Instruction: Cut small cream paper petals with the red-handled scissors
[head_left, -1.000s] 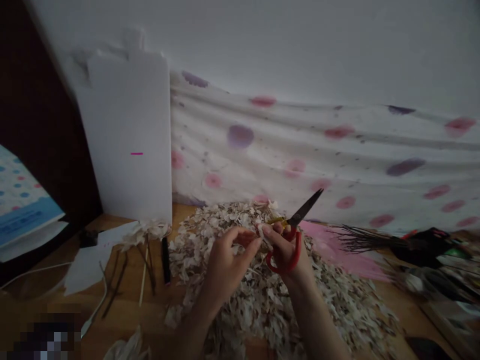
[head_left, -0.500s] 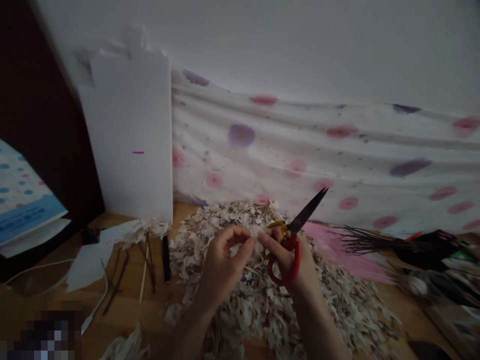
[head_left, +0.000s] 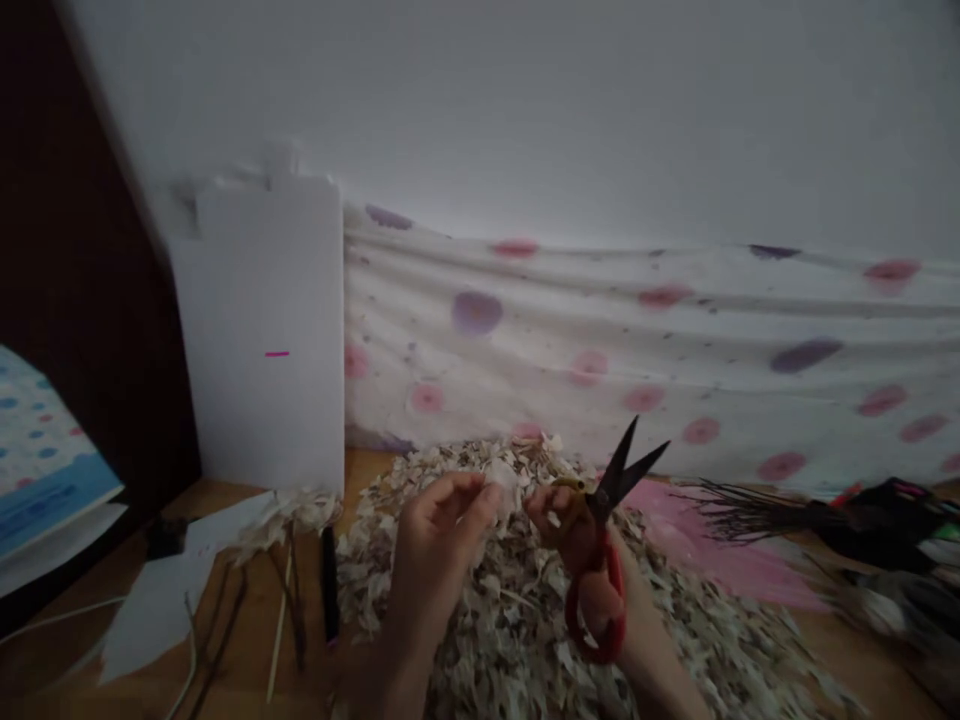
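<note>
Two hands work low over a scrap pile (head_left: 517, 620) on the tabletop. Left hand (head_left: 442, 530) is curled, thumb and fingertips pinched on a small white scrap (head_left: 504, 478) held just above the pile. Right hand (head_left: 562, 520) is closed through the red loops of scissors (head_left: 621, 472); the blades are parted partway and point up and away from the scrap, not on it.

Step in hand looks like trimming: the piece is gripped and the blades are open, but no cut is made yet. A cut would call for turning the blade tips back toward the left hand, setting the scrap's edge between them, and keeping the left fingertips clear.

Around:
- Cloth (head_left: 600, 350) with pink and purple spots hangs behind the hands.
- White board (head_left: 262, 330) leans beyond the left hand.
- Black pen (head_left: 328, 580) and thin sticks (head_left: 281, 610) lie left of the left hand.
- Pink sheet (head_left: 675, 520) and dark twigs (head_left: 735, 495) lie right of the right hand.

Nothing stands between the hands. Light is dim and the frame is blurred, so the scrap's shape is unclear.
</note>
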